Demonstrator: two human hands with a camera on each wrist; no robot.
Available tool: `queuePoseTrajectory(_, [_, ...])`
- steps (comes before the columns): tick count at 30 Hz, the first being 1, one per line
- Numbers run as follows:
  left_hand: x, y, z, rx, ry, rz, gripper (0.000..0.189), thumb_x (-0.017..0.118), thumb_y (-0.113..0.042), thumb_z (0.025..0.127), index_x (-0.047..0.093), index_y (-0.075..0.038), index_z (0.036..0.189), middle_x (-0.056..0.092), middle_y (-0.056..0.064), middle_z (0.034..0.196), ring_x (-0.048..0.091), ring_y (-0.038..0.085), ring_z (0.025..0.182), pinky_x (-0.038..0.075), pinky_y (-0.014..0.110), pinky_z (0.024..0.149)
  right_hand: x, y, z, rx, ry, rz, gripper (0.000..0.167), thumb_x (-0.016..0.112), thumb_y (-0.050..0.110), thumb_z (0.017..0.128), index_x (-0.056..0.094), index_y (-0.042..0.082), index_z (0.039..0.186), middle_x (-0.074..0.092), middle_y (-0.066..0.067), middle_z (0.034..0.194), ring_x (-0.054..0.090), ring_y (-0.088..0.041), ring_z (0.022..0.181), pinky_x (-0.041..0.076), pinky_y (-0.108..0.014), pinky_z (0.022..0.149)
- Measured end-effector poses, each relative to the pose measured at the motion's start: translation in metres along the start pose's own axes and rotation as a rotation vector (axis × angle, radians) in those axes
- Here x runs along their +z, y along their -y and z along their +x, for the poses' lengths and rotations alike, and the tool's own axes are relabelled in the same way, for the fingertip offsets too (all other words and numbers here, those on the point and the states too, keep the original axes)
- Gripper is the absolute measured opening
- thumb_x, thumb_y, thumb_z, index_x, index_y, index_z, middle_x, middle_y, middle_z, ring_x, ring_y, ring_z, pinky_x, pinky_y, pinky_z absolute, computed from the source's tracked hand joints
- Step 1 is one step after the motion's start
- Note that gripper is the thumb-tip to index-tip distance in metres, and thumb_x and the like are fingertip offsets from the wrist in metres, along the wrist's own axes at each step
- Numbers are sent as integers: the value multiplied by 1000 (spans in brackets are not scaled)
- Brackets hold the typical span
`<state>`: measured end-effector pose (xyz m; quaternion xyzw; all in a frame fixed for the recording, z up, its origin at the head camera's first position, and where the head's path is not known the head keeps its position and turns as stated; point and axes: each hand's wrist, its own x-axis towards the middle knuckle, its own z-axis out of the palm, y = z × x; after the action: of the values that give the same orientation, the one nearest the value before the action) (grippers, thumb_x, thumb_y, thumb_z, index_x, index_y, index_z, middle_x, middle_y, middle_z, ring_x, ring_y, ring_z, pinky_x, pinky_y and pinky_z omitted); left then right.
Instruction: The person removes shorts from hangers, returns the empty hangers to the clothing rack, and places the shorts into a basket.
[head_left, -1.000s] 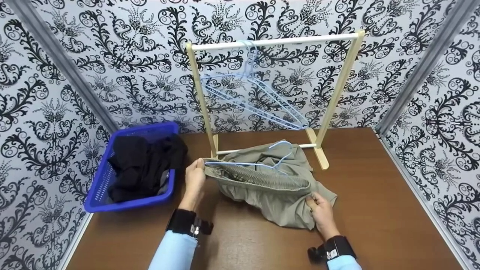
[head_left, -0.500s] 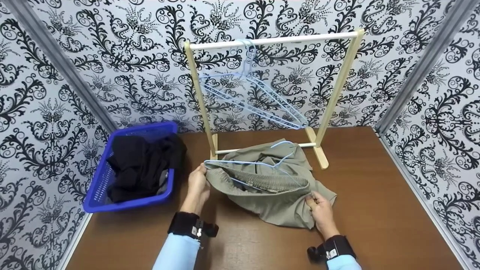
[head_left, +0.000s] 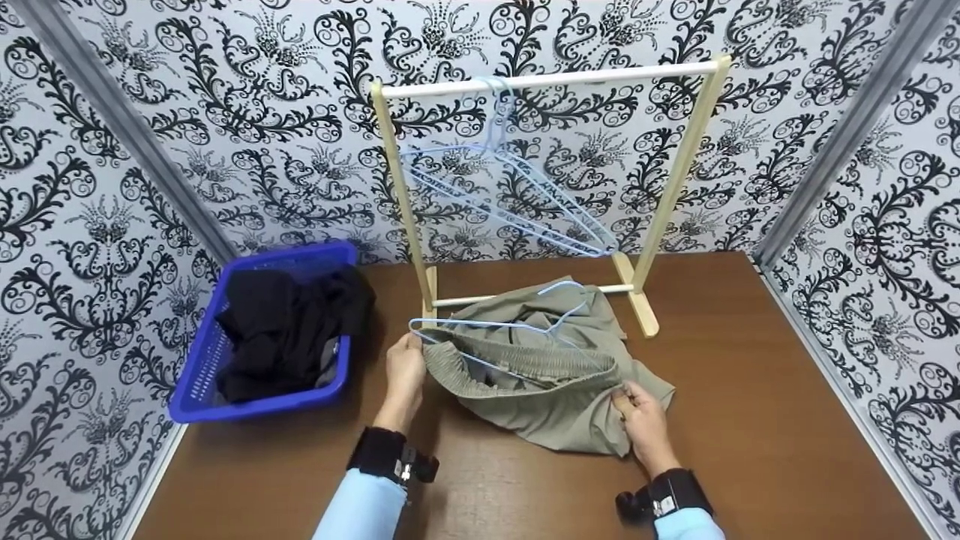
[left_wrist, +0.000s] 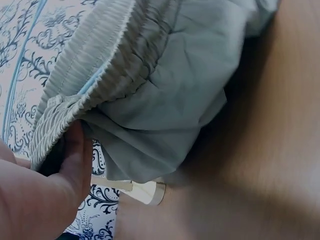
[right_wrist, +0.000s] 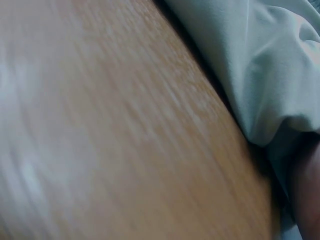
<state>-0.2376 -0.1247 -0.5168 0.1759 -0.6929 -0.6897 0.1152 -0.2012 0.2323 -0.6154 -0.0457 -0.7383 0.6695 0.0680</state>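
Olive pants (head_left: 540, 420) with a gathered elastic waistband lie on the table, the waist opening towards the top. My left hand (head_left: 405, 367) pinches the waistband's left end, and in the left wrist view that hand (left_wrist: 50, 195) has fingers tucked behind the gathered edge. A light blue hanger (head_left: 480, 324) sits partly in the opening, its hook up and its left corner sticking out past the waistband; its right end is hidden by cloth. My right hand (head_left: 645, 420) grips the waistband's right side; only a blurred bit of it shows in the right wrist view.
A wooden rack (head_left: 679, 172) with a white top rail stands behind the pants, with light blue hangers (head_left: 517, 217) hanging from it. At left is a blue basket (head_left: 180, 390) holding black clothing (head_left: 285, 330). Patterned walls surround the brown table (head_left: 750, 420).
My left hand has moved slightly right and down, drawing the waistband's left end off the hanger's left corner, which now sticks out. The opening is wider. My right hand stays put.
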Motion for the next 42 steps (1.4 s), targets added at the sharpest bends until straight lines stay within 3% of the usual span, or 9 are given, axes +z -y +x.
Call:
queuePoseTrajectory(3, [0,2,-1,46,-25,144,39,44,-9,103,39,-16,65,33,-4,65,33,15,64,28,29,60,1,0,0,2,3,-7,16,58,2,102,63,-13,104,45,7,66,43,-5,52,36,-19,48])
queuePoseTrajectory(6, [-1,4,-3,92,-21,271,37,45,-13,105,42,-14,67,35,-1,67,36,17,67,30,31,62,1,1,0,-4,-1,-13,20,58,4,103,63,-14,109,48,8,69,46,-5,57,38,-20,52])
queuePoseTrajectory(9, [-1,7,-3,109,-3,365,34,48,-17,107,53,-7,75,43,2,71,43,20,71,35,32,65,1,1,-1,-15,-6,-10,21,57,6,105,61,-15,101,45,9,67,45,-5,59,38,-20,54])
queuePoseTrajectory(14, [-1,10,-5,97,26,442,27,52,-21,105,69,-1,101,62,10,87,56,27,84,45,40,76,2,1,-1,-17,-13,-8,20,57,5,104,58,-11,93,36,9,61,40,-4,53,34,-19,50])
queuePoseTrajectory(17, [0,10,-6,122,52,483,28,55,-20,102,69,1,114,67,16,100,61,33,96,48,47,86,3,2,0,-6,-20,-10,19,57,3,103,57,-11,91,36,9,60,39,-3,51,33,-18,49])
queuePoseTrajectory(21, [1,7,-7,202,87,546,32,59,-17,97,66,4,120,65,21,108,62,38,105,48,53,93,2,1,2,6,-20,-12,21,56,2,103,53,-9,86,36,10,61,38,-3,52,32,-18,50])
queuePoseTrajectory(27, [2,3,-13,305,89,552,44,63,-12,92,59,8,131,60,30,123,58,44,118,45,55,104,3,1,1,0,-23,-30,18,57,3,103,59,-11,93,38,9,63,43,-4,57,35,-19,53])
queuePoseTrajectory(35, [4,-11,-21,453,-14,505,62,64,-7,88,44,12,144,53,34,135,50,47,129,38,55,113,4,1,1,6,-31,-29,20,57,3,103,54,-9,88,36,7,63,43,-5,59,35,-19,55])
queuePoseTrajectory(42, [6,-24,-23,637,-59,548,68,65,-5,84,44,10,147,50,31,141,47,46,131,36,55,115,2,1,2,45,-6,-25,19,55,4,104,61,-13,106,47,5,71,51,-5,68,43,-19,62])
